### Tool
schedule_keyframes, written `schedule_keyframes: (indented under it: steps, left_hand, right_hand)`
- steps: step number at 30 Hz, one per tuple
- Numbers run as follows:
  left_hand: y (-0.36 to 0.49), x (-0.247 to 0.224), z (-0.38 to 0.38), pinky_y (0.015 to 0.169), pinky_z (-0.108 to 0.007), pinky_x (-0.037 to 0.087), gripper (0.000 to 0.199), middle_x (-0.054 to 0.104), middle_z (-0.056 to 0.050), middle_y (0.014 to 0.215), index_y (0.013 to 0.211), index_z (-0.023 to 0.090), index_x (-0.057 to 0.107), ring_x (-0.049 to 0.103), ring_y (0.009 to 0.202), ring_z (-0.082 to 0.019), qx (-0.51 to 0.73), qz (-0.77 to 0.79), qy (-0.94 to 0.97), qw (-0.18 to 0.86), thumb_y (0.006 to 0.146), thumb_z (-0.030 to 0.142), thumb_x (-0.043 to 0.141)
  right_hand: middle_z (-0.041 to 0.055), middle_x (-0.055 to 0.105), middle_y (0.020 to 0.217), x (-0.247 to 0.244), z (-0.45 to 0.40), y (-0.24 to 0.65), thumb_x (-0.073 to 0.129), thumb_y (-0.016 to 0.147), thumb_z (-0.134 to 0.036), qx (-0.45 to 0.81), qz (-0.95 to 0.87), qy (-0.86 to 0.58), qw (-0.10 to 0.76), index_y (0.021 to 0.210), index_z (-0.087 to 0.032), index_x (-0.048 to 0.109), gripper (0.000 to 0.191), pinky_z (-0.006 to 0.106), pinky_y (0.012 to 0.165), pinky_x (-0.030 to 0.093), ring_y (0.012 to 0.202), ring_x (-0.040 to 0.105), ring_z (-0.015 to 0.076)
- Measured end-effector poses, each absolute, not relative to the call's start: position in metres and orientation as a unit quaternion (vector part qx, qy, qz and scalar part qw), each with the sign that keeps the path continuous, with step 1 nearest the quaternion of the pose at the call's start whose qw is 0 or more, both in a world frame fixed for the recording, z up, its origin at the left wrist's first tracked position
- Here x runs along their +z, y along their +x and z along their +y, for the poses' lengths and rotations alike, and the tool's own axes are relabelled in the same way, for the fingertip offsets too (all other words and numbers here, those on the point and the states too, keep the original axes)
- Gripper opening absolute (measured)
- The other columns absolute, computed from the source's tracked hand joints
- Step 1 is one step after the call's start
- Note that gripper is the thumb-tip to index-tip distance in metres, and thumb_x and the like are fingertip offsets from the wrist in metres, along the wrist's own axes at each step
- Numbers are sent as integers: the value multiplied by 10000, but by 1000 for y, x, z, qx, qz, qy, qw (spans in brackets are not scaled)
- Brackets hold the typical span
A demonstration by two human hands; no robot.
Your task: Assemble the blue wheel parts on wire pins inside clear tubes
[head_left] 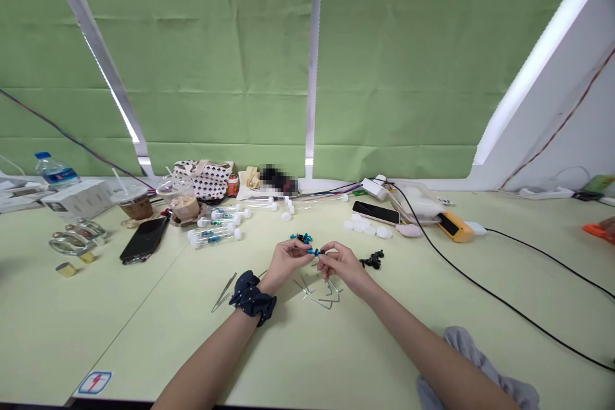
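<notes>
Forearms (211, 355) converge over the surface (317, 359) from its near edge
Left hand (286, 264) and right hand (344, 266) pinch one small blue piece (316, 252).

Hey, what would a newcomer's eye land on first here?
Probably the large green panels spanning the background behind the pale table. Next, near the middle, the left hand and right hand holding a small blue piece between them. The dark dotted scrunchie just behind the left hand likely stands out too.
</notes>
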State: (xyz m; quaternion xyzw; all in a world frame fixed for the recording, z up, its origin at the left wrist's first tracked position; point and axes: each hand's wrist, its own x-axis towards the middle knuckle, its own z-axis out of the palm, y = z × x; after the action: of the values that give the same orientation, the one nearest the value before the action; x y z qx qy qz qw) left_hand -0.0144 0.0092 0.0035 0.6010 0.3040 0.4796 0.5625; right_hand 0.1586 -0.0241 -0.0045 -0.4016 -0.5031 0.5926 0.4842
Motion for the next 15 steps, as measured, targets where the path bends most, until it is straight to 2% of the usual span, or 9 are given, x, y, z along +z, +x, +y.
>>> schedule_keyframes:
  steps: [5, 7, 9, 11, 13, 15]
  left_hand:
    - [-15, 6, 9, 715, -283, 492, 265, 648, -59, 791, 756, 112, 656, 618, 726, -153, 466, 299, 605, 572, 572, 262, 771]
    - [-15, 6, 8, 726, -287, 492, 262, 650, -59, 798, 762, 116, 656, 621, 737, -157, 467, 298, 604, 572, 575, 260, 769]
    - [-15, 7, 8, 734, -289, 491, 259, 654, -58, 794, 764, 120, 658, 622, 738, -159, 470, 302, 603, 569, 576, 261, 768]
    - [-15, 8, 8, 742, -293, 491, 260, 658, -60, 796, 758, 124, 661, 624, 741, -164, 473, 309, 602, 565, 571, 268, 770]
    - [-15, 9, 7, 743, -299, 493, 264, 660, -65, 802, 753, 124, 663, 626, 749, -171, 471, 312, 603, 563, 565, 275, 771]
    - [-15, 9, 7, 732, -299, 495, 266, 662, -66, 798, 751, 123, 663, 626, 747, -175, 467, 311, 608, 562, 564, 277, 772]
  right_hand:
    - [38, 575, 512, -10, -20, 158, 479, 725, -652, 591, -486, -472, 438, 677, -140, 535, 517, 227, 373, 353, 363, 471, 100]
    - [47, 596, 593, -8, -21, 158, 504, 725, -627, 575, -477, -474, 465, 747, -143, 565, 488, 224, 396, 376, 445, 517, 115]
    - [51, 617, 780, -5, -22, 159, 620, 685, -534, 550, -483, -450, 512, 911, -177, 564, 427, 234, 495, 440, 635, 579, 143]
    - [40, 603, 887, -2, -22, 160, 704, 634, -436, 522, -505, -426, 540, 1032, -213, 524, 491, 254, 609, 467, 784, 580, 160]
    - [25, 606, 834, -1, -23, 161, 705, 636, -423, 507, -518, -422, 545, 1062, -216, 504, 514, 274, 663, 459, 793, 577, 163]
    - [4, 605, 718, -2, -23, 161, 646, 684, -476, 507, -517, -428, 540, 1047, -209, 504, 472, 287, 667, 447, 716, 584, 157]
